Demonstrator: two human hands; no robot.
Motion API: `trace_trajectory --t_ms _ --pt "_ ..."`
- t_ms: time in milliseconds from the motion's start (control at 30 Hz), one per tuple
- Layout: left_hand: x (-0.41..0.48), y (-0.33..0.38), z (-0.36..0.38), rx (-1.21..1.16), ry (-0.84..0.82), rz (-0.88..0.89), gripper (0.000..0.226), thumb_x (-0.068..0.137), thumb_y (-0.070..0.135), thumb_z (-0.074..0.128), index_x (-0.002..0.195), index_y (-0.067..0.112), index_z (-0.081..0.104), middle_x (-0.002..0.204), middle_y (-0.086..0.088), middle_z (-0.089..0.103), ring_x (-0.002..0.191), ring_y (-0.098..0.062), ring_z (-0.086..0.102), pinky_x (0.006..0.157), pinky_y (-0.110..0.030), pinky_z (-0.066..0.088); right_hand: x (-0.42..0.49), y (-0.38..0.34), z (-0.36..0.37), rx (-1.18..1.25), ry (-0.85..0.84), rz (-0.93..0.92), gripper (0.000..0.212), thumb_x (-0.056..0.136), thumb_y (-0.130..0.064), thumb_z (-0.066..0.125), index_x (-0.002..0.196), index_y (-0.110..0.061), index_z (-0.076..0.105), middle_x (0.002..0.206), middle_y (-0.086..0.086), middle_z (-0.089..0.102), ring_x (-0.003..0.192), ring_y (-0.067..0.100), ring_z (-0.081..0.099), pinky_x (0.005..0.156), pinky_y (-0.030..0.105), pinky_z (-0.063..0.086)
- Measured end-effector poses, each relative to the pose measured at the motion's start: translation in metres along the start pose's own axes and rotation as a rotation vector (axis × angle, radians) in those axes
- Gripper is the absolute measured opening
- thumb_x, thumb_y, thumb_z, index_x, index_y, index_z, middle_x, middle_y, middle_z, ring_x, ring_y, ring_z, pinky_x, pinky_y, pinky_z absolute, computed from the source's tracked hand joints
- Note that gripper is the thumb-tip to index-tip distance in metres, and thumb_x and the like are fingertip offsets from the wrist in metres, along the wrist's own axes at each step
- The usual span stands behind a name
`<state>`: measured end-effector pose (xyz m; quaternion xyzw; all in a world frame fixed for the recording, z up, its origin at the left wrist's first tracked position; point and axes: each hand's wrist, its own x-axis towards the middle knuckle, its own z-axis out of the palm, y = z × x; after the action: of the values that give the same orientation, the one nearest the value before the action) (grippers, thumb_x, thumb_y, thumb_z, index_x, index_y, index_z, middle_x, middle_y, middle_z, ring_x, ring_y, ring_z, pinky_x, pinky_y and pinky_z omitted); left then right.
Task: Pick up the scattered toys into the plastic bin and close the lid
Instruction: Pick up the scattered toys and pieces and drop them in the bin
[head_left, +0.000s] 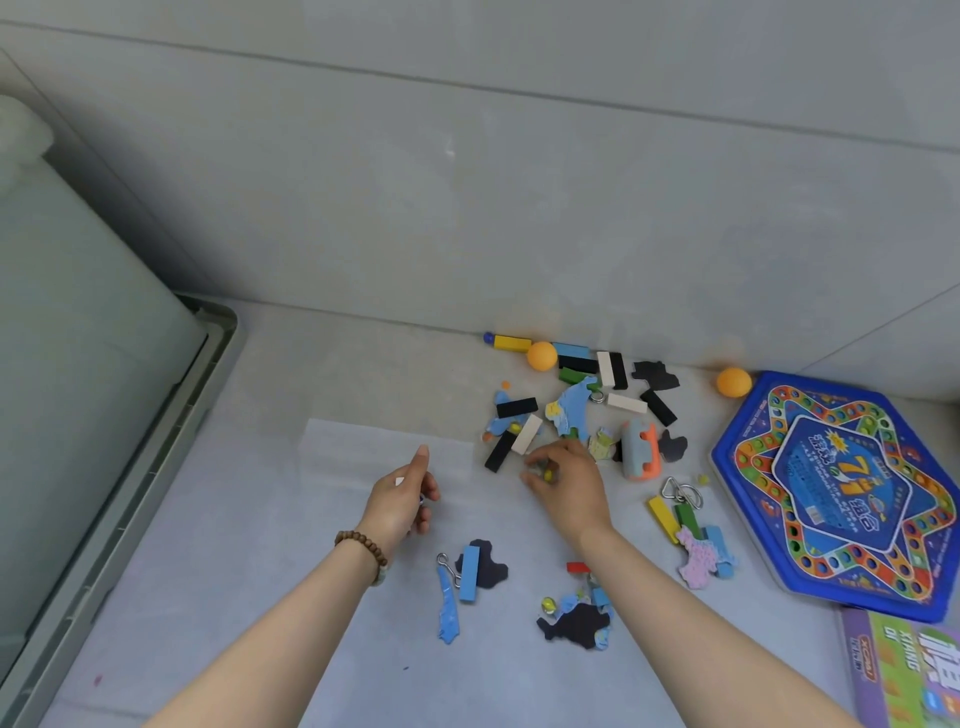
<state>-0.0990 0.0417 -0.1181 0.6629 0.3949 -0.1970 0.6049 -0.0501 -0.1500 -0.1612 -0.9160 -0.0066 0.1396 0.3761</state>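
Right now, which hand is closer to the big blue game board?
The right hand. It pinches a marble left of the blue game board. The left hand is farther left, past the right one.

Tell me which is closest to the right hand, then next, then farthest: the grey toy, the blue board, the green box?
1. Grey toy, just right of the right hand.
2. Blue board, farther right.
3. Green box, bottom right corner.
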Motion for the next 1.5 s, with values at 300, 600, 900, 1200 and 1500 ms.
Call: trace_trajectory --t_ms 300,600,900,1200,1500 --pt "-0.007 0.011 -0.006 -0.069 0.017 0.028 0.046 0.096 0.047 0.038 0.071 0.010 0.049 0.058 -0.001 0.047 0.047 -0.014 0.040 0.043 -0.021 0.037 -0.009 -0.007 -0.005 -0.079 -0.113 0.030 0.013 0.083 -0.010 0.061 0.086 -0.021 0.056 0.093 0.000 0.055 0.077 0.012 0.048 0.061 0.008 0.033" --pt "-0.007 0.004 -0.023 -0.125 0.037 -0.008 0.045 0.095 0.049 0.041 0.068 0.013 0.048 0.064 -0.001 0.050 0.045 -0.014 0.039 0.045 -0.022 0.035 -0.007 -0.032 -0.008 1.058 -0.126 0.539 0.016 0.090 -0.001 0.057 0.104 0.000 0.064 0.091 0.007 0.065 0.077 0.012 0.062 0.062 0.012 0.055" --pt "-0.015 0.013 -0.033 -0.158 0.037 -0.012 0.044 0.094 0.047 0.043 0.069 0.012 0.048 0.060 0.000 0.048 0.047 -0.014 0.037 0.039 -0.020 0.036 0.003 -0.068 -0.023 1.237 -0.428 0.540 0.029 0.093 -0.033 0.049 0.069 -0.017 0.050 0.059 -0.003 0.042 0.050 0.008 0.035 0.034 0.016 0.023" --pt "-0.011 0.004 -0.047 -0.136 0.061 -0.033 0.045 0.094 0.047 0.045 0.067 0.012 0.048 0.054 0.003 0.045 0.045 -0.014 0.036 0.039 -0.018 0.035 0.020 -0.056 0.004 0.418 -0.099 0.201 0.021 0.078 -0.020 0.075 0.098 -0.015 0.072 0.056 -0.006 0.035 0.052 0.007 0.031 0.045 0.008 0.027" --pt "-0.005 0.003 -0.052 -0.152 0.079 -0.034 0.045 0.094 0.047 0.045 0.066 0.013 0.049 0.058 0.002 0.048 0.044 -0.014 0.037 0.044 -0.021 0.034 0.027 -0.050 0.026 0.063 -0.048 0.237 0.020 0.083 -0.032 0.067 0.104 -0.030 0.069 0.091 -0.009 0.055 0.085 0.009 0.051 0.067 0.024 0.038"
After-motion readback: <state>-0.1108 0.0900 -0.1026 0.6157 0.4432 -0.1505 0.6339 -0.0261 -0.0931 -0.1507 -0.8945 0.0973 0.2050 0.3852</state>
